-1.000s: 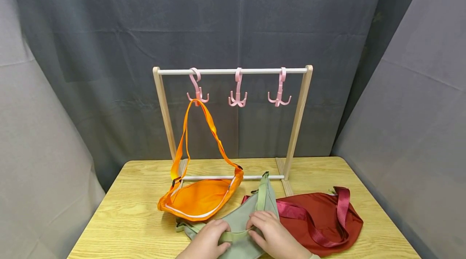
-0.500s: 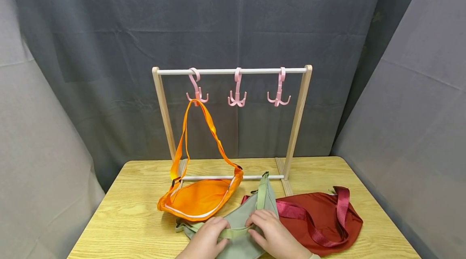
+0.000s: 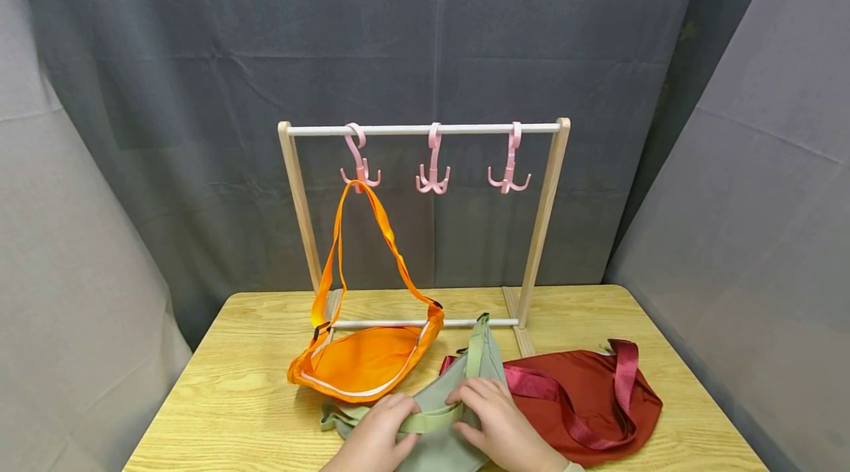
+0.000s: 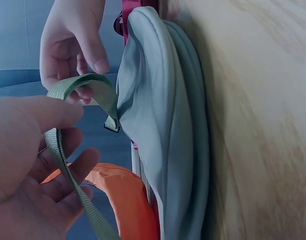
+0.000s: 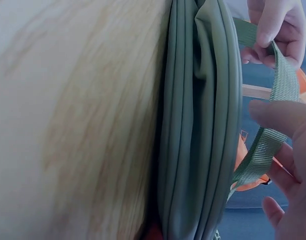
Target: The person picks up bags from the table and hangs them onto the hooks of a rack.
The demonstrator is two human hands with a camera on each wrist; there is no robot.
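A sage-green sling bag (image 3: 441, 450) lies on the table at the front, its flat strap (image 3: 428, 422) raised above the body. My left hand (image 3: 381, 431) pinches this strap between thumb and fingers. A short span to the right, my right hand (image 3: 491, 420) grips the same strap. In the left wrist view the strap (image 4: 93, 82) arches from one hand to the other, off the bag's fabric (image 4: 153, 115). From the right wrist, the thumb of my right hand (image 5: 298, 170) lies over the webbing, and the bag's folded side (image 5: 203, 130) rests on the wood.
Behind stands a rack with a white top rail (image 3: 398, 130) carrying three pink hooks (image 3: 433, 169). An orange bag (image 3: 365, 361) hangs by its strap from the left hook. A dark red bag (image 3: 591, 398) with a crimson strap lies at the right, partly behind the green one.
The strap span between my hands has risen slightly and shows more of its width. The bag's left end has shifted a little; both hands stay in nearly the same place.
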